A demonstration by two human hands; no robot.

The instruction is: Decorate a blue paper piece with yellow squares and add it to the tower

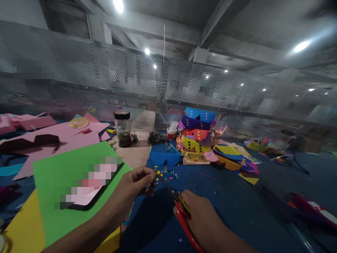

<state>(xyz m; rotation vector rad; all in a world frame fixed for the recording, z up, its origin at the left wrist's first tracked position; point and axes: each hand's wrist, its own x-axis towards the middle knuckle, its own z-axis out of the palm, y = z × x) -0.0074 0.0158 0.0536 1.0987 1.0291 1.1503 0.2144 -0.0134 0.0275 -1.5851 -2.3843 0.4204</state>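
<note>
My right hand [201,214] grips red-handled scissors [177,203] whose blades point up and left. At the blade tips sits a small yellow paper piece [158,173], pinched by my left hand [137,184] with fingers closed. Both hands hover over the dark blue table surface [231,211]. Tiny coloured paper bits [168,173] lie scattered just beyond the hands.
A green paper sheet [55,186] with a phone [92,189] on it lies left, over yellow paper. Pink sheets [65,137] lie behind. A dark-lidded jar [122,128], a small cup [171,133] and a stack of folded coloured paper shapes [198,137] stand mid-table. A perforated metal wall runs behind.
</note>
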